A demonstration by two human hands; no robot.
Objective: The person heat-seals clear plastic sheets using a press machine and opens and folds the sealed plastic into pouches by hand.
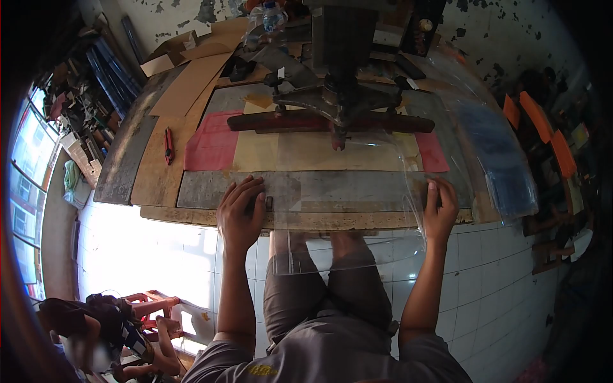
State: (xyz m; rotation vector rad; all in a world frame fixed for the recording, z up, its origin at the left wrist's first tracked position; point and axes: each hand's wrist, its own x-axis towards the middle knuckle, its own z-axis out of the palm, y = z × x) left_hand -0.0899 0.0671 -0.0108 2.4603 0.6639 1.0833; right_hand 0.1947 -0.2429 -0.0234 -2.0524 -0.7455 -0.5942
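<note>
A clear plastic sheet (357,220) lies on the grey metal plate (211,188) and hangs over the table's front edge above my lap. At its left, my left hand (241,207) rests on the plate with fingers stretched out, beside a small dark block (269,202). My right hand (440,207) is at the sheet's right edge, its thumb and fingers closed on the clear plastic. Beyond the sheet stands a press with a long dark bar (402,123). Beneath the bar lie a yellowish sheet (255,156) and red pieces (207,140) at both ends.
A red cutter (168,147) lies on the wooden board at left, near cardboard (191,83). A stack of bluish clear sheets (504,159) covers the table's right side. A plastic bottle (273,19) stands at the back. Another person (121,338) sits at lower left by a red stool (153,303).
</note>
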